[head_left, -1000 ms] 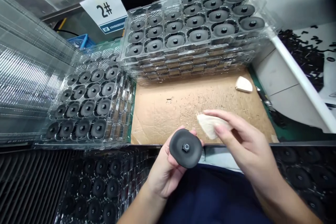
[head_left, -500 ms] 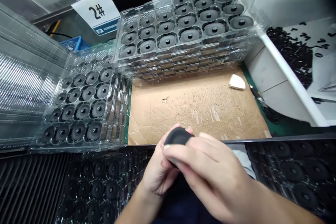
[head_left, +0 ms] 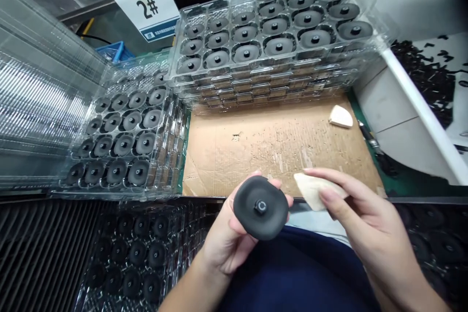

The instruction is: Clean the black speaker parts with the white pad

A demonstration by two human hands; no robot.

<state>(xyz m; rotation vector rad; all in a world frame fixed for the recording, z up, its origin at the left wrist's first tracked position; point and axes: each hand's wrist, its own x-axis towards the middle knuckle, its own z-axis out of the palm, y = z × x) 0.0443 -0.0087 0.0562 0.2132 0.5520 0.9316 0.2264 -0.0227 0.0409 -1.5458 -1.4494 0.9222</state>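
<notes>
My left hand [head_left: 228, 239] grips a round black rubber part [head_left: 261, 207] with a small hub in its middle, held face up over my lap. My right hand [head_left: 360, 224] sits just right of it, fingers pinched on a whitish wedge-shaped pad [head_left: 312, 189]. The pad's tip is a short way from the part's right edge, not touching it. Both hands hover at the near edge of a brown cardboard sheet [head_left: 256, 141].
Clear trays of the same black parts are stacked at the back under a "3#" sign [head_left: 270, 44] and at the left under "2#" [head_left: 124, 131]. More trays lie near left [head_left: 146, 248]. A second whitish pad [head_left: 340, 117] lies on the cardboard. A white bin [head_left: 424, 107] with black scraps stands right.
Half a second ago my right hand covered the black part. It has drawn back to the right with the pad, and the part's face shows again.
</notes>
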